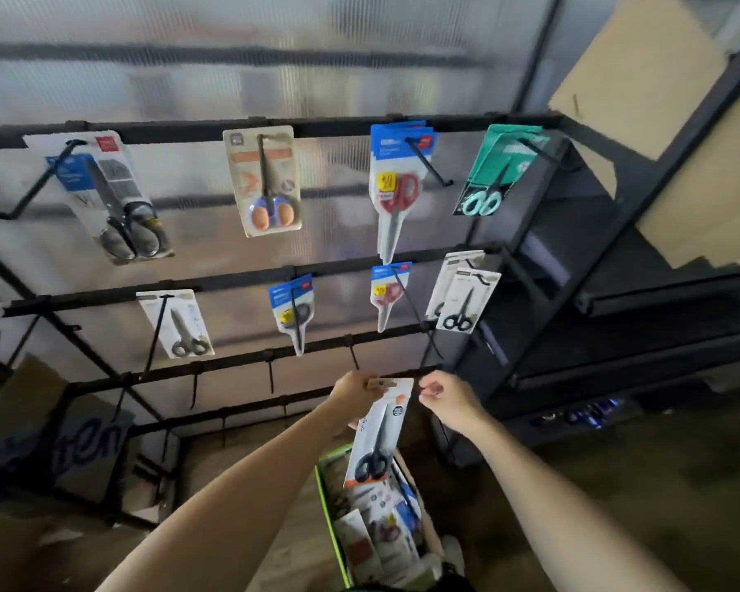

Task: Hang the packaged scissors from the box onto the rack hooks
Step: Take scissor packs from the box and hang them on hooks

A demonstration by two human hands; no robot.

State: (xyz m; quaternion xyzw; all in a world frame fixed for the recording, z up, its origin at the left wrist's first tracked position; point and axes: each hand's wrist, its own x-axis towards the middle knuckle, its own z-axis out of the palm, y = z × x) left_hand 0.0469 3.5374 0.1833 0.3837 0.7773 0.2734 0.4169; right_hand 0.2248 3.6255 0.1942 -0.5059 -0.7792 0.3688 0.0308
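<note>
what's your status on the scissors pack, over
Left hand grips pack by its top, right hand pinching at a hook tip beside it. Pack not yet hung. Box below, more packs inside. Nothing blocking.

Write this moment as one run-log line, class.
left hand: holds white carded black-handled scissors pack by top | right hand: at pack's top corner, near black rack bar | green-rimmed cardboard box: below, still stocked
</note>
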